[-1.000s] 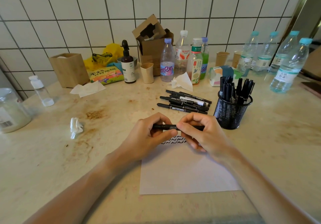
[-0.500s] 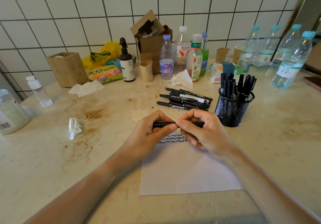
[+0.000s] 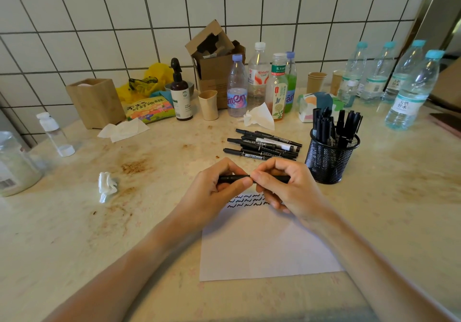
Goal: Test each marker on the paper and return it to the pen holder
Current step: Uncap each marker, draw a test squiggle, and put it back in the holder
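A black marker (image 3: 235,178) lies level between both hands, just above the top edge of the white paper (image 3: 264,246). My left hand (image 3: 212,192) grips its left end and my right hand (image 3: 287,189) pinches its right part. Black squiggles (image 3: 245,200) show on the paper under my fingers. Behind the hands, a pile of several black markers (image 3: 262,145) lies on the counter. The black mesh pen holder (image 3: 329,159) stands to the right of my right hand, with several markers upright in it.
Bottles (image 3: 257,82), paper cups (image 3: 208,104), a cardboard box (image 3: 214,62) and a wooden box (image 3: 96,102) line the tiled wall. Water bottles (image 3: 411,89) stand at the far right. A crumpled tissue (image 3: 106,185) lies left of my hands, another tissue (image 3: 259,117) behind the markers.
Both hands keep holding the marker at the same spot above the paper; only the fingers shift slightly.
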